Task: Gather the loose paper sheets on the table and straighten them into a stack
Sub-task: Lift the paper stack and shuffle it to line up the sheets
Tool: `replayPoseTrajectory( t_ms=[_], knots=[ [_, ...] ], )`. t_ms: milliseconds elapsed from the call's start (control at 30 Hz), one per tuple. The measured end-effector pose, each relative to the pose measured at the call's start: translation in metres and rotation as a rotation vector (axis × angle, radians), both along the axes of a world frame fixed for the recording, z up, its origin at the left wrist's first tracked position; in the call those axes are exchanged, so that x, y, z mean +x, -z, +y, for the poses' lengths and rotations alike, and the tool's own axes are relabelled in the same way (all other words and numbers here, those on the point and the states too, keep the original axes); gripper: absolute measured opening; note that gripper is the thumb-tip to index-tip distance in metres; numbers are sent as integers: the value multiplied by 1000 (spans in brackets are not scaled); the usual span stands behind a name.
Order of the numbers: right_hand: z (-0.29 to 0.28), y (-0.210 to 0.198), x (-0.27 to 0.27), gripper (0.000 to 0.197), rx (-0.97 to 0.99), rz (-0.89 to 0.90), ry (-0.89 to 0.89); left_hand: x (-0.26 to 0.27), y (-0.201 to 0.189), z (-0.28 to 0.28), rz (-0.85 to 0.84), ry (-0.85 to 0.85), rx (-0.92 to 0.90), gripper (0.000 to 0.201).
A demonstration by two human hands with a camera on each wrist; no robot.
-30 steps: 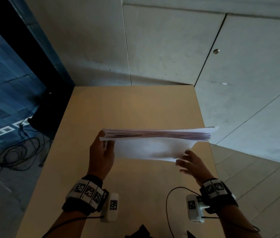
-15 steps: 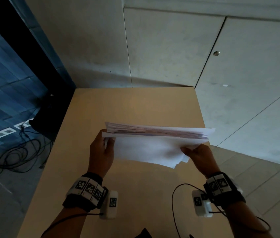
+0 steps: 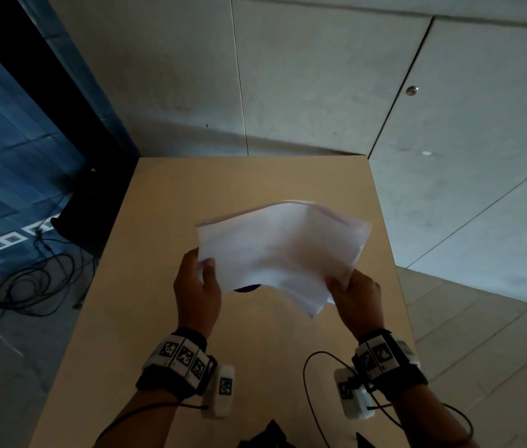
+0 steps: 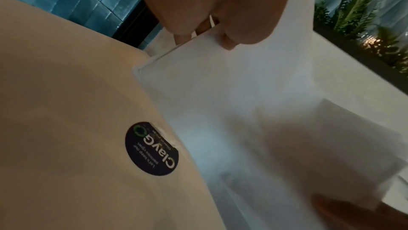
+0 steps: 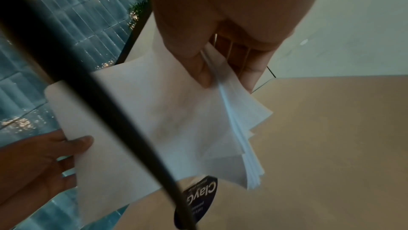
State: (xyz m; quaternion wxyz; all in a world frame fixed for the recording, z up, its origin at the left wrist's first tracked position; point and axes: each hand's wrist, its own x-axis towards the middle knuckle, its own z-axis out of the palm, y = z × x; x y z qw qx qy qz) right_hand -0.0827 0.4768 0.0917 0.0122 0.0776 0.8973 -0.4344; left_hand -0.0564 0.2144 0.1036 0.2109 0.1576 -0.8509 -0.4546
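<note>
- Paper stack (image 3: 283,250): held above the table (image 3: 255,185), clear of its surface; right-side edges fanned and uneven.
- Left hand (image 3: 197,286): thumb and fingers pinching the stack's left edge.
- Right hand (image 3: 354,292): pinching the right corner.
- Dark round sticker (image 4: 151,148): on the table beneath the sheets.

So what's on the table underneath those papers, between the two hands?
A round dark sticker lies on the table under the paper sheets; the left wrist view shows it best.
</note>
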Motion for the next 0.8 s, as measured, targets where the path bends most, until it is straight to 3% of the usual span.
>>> replayPoseTrajectory(
  t_ms=[233, 433, 600, 700, 800],
  knots=[
    [-8, 10, 7, 20, -50, 53, 86, 8, 6, 14, 8, 30, 50, 26],
    [6, 4, 24, 15, -48, 200, 110, 19, 12, 1, 32, 36, 119, 35],
    [17, 44, 27, 28, -37, -136, -48, 29, 45, -7, -225, 89, 80, 31],
    [20, 56, 22, 25, -37, -160, -22, 26, 46, -9, -255, 67, 72, 30],
    [18, 43, 22, 21, -54, -92, -2, 22, 32, -10, -195, 67, 38, 23]
  ],
)
